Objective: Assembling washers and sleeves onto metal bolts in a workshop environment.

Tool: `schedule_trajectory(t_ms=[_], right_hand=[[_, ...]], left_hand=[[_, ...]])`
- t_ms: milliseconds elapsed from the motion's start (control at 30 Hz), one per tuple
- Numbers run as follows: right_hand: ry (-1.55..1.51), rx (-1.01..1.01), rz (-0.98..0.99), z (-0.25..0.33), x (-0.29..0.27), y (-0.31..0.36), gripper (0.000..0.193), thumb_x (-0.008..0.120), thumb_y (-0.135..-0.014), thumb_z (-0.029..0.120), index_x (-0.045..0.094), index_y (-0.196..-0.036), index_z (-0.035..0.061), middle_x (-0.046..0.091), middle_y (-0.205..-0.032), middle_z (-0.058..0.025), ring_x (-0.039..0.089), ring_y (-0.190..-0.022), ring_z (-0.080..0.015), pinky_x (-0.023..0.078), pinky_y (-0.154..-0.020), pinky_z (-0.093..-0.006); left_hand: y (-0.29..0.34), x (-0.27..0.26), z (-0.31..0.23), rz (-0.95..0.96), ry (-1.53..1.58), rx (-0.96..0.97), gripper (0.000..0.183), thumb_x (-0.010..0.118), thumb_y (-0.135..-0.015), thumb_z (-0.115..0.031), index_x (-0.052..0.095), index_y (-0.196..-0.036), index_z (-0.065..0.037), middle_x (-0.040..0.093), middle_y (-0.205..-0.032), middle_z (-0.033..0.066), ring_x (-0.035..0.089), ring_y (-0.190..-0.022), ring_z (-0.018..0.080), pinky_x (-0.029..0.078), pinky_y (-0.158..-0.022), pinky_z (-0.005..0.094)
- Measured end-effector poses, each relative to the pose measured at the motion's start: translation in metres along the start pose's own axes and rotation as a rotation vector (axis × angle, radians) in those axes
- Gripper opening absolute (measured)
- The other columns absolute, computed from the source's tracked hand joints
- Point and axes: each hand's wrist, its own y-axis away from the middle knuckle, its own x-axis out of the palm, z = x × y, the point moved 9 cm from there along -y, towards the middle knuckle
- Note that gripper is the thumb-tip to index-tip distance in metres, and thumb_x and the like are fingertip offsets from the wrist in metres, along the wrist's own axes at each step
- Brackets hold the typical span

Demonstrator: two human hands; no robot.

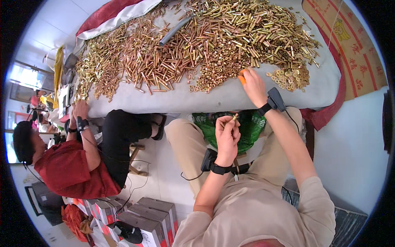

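Observation:
My left hand [227, 138] is raised over my lap, its fingers closed on a small brass-coloured bolt-like piece [235, 117] that sticks up past the fingertips. My right hand [254, 87] reaches to the table's near side, at the right edge of a heap of small brass-coloured nuts [220, 72]. Orange covers [242, 76] sit on its fingertips, which are curled together; anything between them is too small to make out. Just right of that hand lies a patch of flat ring washers [290, 79]. Beyond both spreads a large pile of metal tubes [247, 29].
A grey tube [175, 32] lies on the pile. Under the table edge, a green bag [247, 138] sits between my knees. At left, a person in red [78, 168] works at the same grey-covered table [164, 103]. Boxes [148, 218] stand behind; a cardboard sheet [349, 45] leans right.

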Motion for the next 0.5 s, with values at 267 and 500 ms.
schedule_trajectory(t_ms=[267,500], right_hand=[[0.112,-0.028,-0.009,0.005,-0.005,0.003,0.022,0.065,-0.073,0.017,0.052,-0.086,0.0046,0.053,-0.083,-0.013,0.054,-0.075,-0.0322,0.044,-0.059,-0.0418],[-0.184,0.111,0.127,-0.024,0.004,0.006,0.013,0.058,-0.08,0.013,0.053,-0.087,0.0033,0.06,-0.088,-0.0116,0.057,-0.071,-0.0271,0.045,-0.059,-0.0358]], left_hand=[[0.006,0.0,0.009,0.006,-0.065,-0.027,0.007,0.047,-0.085,-0.006,0.045,-0.091,-0.007,0.052,-0.073,0.0052,0.034,-0.043,0.0044,0.023,-0.035,0.0181],[0.017,0.004,-0.006,0.068,-0.074,0.013,0.007,0.048,-0.086,-0.007,0.043,-0.091,-0.008,0.051,-0.073,0.0032,0.033,-0.044,0.0039,0.023,-0.035,0.018]])
